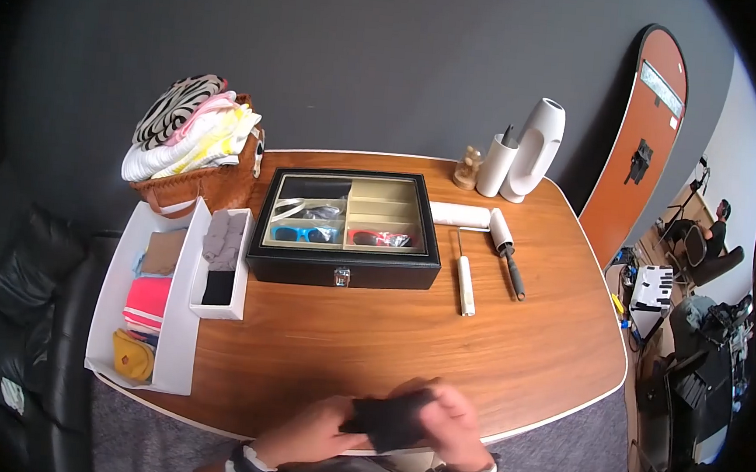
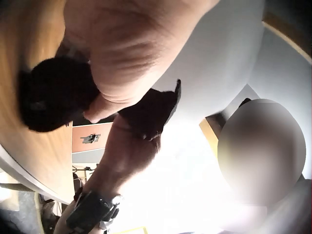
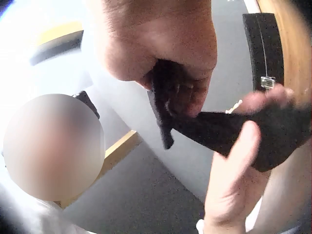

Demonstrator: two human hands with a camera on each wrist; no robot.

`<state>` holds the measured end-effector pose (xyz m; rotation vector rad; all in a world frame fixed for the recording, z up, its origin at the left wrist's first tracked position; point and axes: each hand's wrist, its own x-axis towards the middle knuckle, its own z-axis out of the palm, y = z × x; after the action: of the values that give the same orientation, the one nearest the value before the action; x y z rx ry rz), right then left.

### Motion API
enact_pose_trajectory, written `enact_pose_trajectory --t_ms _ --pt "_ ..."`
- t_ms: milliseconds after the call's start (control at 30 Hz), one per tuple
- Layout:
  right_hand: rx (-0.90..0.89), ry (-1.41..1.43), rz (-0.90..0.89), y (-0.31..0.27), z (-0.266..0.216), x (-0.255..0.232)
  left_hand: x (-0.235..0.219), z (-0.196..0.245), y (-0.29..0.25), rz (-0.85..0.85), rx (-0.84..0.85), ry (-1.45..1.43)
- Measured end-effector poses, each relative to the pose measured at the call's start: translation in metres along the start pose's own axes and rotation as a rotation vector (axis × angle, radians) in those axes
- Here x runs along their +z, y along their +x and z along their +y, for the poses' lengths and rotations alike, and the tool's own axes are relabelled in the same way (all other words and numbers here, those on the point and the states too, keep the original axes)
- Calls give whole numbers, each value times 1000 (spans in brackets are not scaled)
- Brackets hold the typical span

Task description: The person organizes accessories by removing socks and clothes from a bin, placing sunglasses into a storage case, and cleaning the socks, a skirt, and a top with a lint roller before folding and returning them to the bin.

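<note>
A black sock [image 1: 391, 419] is stretched between both hands above the front edge of the table. My left hand [image 1: 316, 431] grips one end, its thumb lying along the fabric in the right wrist view. The right hand [image 1: 454, 427] pinches the other end, fingers curled into the cloth. Seen from the left wrist, a rounded dark end of the sock [image 2: 58, 92] sticks out past the left thumb. Left of the hands, a small white box [image 1: 218, 311] holds grey folded pieces [image 1: 224, 241] and a black folded piece [image 1: 218, 288].
A larger white box [image 1: 179, 345] with folded clothes stands at the left edge. Behind are a brown bag [image 1: 215, 185] heaped with cloths and a black glasses case [image 1: 384, 274]. Lint rollers [image 1: 501, 231] lie right of it; a white bottle-shaped object [image 1: 537, 151] stands at the back.
</note>
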<state>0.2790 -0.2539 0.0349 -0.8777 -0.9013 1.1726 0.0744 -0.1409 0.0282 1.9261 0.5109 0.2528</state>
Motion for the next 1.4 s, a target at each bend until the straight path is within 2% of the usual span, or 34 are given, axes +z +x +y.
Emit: enact_pose_trajectory --t_ms 33,100,167,233,267,300,400,500,533,567,633,667,767,867,967,1067,1167,1267,1367,1400 --pt "-70 -44 77 1 -2 0 -3 0 -2 -68 -124 -6" --pt "-180 39 206 9 -12 -2 -3 -16 -3 264 79 -20" --pt "-211 88 191 18 -12 -19 -20 -16 -4 500 -23 -203" --pt "-211 -153 293 40 -14 -13 -43 -23 5 752 84 -282" --pt "-155 -285 309 47 -9 -17 -51 -22 15 841 101 -197" --pt "-145 -275 321 49 -2 -16 -56 -22 21 930 122 -107" --pt "-119 -274 303 47 19 -7 -70 -20 10 872 -33 487" --pt "7 -442 122 31 51 -17 -82 -39 -5 785 -60 532" --pt "79 -456 135 26 54 -11 -91 -43 -6 842 -58 628" --pt "132 -535 75 23 62 -12 -99 -40 -7 927 -77 651" --pt "229 -701 -46 16 74 -19 -122 -62 -6 1045 -90 674" --pt "164 -693 -27 14 77 -17 -133 -71 -3 1086 -138 702" --pt "202 -712 -8 9 74 -15 -158 -116 6 961 -443 759" --pt "137 -767 -50 10 68 -14 -178 -146 16 876 -580 822" --pt "65 -730 -84 9 75 -23 -188 -162 28 856 -674 787" --pt "88 -734 -100 11 74 -26 -193 -168 29 771 -665 792" --pt "129 -680 -88 11 79 -29 -195 -160 31 763 -737 749" --pt "96 -712 -92 11 77 -29 -186 -144 28 923 -675 695" --pt "78 -695 -88 10 77 -29 -173 -121 30 1344 -145 513" --pt "78 -696 -90 11 77 -29 -166 -100 31 1366 -8 456"
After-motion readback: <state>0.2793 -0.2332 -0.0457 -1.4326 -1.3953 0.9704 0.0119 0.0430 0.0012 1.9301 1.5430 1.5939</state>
